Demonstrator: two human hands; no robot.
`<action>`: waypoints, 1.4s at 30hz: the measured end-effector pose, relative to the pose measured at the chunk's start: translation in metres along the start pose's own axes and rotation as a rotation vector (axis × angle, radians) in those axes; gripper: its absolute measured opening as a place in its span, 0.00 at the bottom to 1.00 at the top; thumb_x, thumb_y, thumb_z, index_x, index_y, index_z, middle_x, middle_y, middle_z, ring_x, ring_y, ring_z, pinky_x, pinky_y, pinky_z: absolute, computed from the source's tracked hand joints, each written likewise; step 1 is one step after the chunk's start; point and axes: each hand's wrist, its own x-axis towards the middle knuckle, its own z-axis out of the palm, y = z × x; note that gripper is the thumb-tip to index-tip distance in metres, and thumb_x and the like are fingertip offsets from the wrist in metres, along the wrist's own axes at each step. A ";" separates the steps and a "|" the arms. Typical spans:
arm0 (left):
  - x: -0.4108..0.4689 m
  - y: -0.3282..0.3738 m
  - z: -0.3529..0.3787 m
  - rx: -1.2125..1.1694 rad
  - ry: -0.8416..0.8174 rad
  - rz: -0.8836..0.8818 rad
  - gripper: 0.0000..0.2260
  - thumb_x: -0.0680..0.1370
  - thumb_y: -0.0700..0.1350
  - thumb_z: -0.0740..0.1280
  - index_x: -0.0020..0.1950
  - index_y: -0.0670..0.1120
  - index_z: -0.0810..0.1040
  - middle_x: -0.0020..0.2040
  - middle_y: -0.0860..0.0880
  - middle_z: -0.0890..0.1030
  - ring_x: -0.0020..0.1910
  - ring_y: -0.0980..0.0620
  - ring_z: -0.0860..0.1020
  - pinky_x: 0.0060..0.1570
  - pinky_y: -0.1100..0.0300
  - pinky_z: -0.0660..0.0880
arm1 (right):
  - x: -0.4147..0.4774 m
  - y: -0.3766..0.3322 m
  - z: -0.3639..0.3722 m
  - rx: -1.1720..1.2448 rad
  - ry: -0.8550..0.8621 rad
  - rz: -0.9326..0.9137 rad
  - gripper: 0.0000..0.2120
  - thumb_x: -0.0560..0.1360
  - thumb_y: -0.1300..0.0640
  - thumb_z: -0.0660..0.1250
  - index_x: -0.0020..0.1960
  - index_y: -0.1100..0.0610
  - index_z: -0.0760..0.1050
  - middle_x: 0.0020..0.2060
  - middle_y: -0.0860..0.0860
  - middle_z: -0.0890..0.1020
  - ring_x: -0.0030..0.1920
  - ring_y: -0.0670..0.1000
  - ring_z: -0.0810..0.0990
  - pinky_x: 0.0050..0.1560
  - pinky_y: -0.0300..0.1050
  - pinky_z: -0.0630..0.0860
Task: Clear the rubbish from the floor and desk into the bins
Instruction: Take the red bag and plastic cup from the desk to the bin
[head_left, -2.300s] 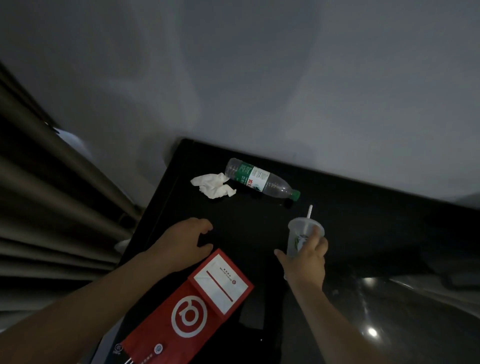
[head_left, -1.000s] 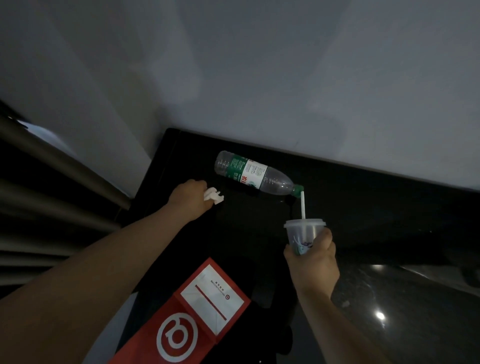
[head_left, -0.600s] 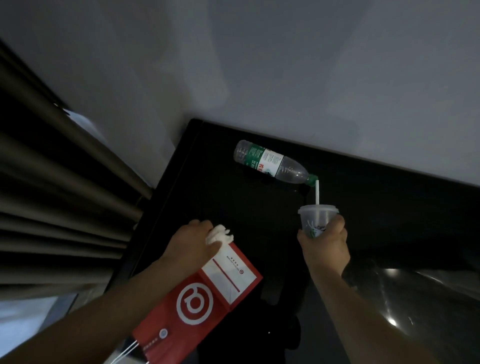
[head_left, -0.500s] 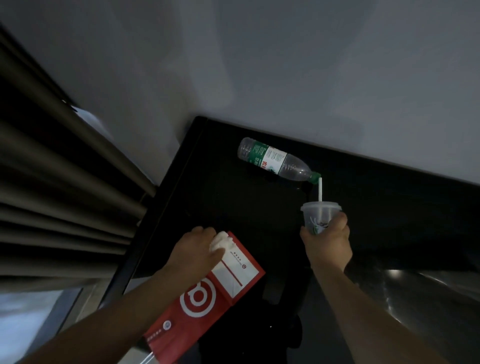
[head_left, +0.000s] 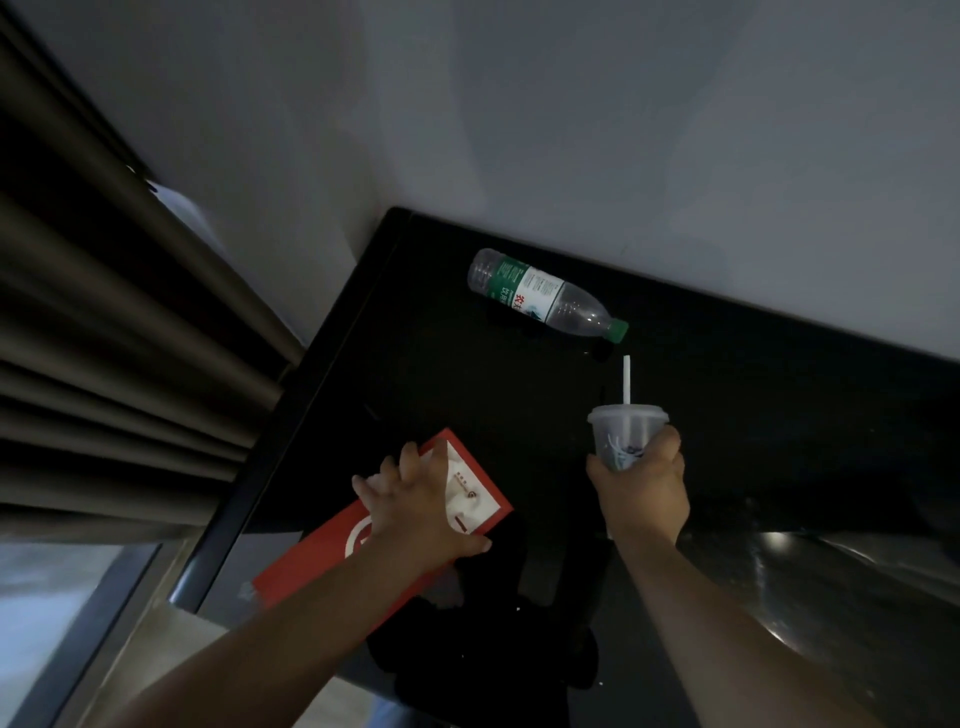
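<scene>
Dark desk (head_left: 441, 374) is being cleared: at lower centre the left hand (head_left: 415, 509), fingers spread, is pressing a tissue (head_left: 460, 491) onto a red bag (head_left: 311, 566), the right hand (head_left: 641, 488) is clutching a cup (head_left: 623, 434), so the bottle (head_left: 540, 296) lying upper centre is probably needing a freed hand.

Both arms extended forward; left hand (head_left: 415, 504) flat, fingers splayed; right hand (head_left: 641, 491) fingers curled round cup (head_left: 626, 431).
</scene>
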 end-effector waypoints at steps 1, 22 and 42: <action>0.001 0.001 0.002 0.005 0.000 -0.011 0.57 0.57 0.71 0.71 0.74 0.56 0.41 0.74 0.44 0.49 0.73 0.39 0.53 0.68 0.31 0.48 | -0.001 0.002 -0.001 0.007 -0.006 -0.001 0.42 0.66 0.48 0.77 0.70 0.54 0.56 0.59 0.57 0.72 0.52 0.59 0.78 0.45 0.56 0.80; -0.017 0.035 -0.076 -0.364 0.236 0.114 0.49 0.58 0.68 0.70 0.73 0.56 0.52 0.61 0.47 0.62 0.61 0.44 0.63 0.58 0.49 0.70 | -0.021 0.004 -0.075 0.309 -0.149 -0.059 0.37 0.65 0.48 0.78 0.65 0.48 0.59 0.52 0.48 0.75 0.48 0.48 0.78 0.41 0.48 0.81; -0.119 0.160 -0.241 -0.231 0.231 1.109 0.47 0.60 0.70 0.66 0.74 0.57 0.52 0.58 0.52 0.60 0.61 0.50 0.63 0.61 0.52 0.71 | -0.186 -0.045 -0.278 0.642 0.755 0.001 0.30 0.65 0.49 0.78 0.61 0.50 0.67 0.49 0.44 0.78 0.47 0.43 0.78 0.38 0.35 0.71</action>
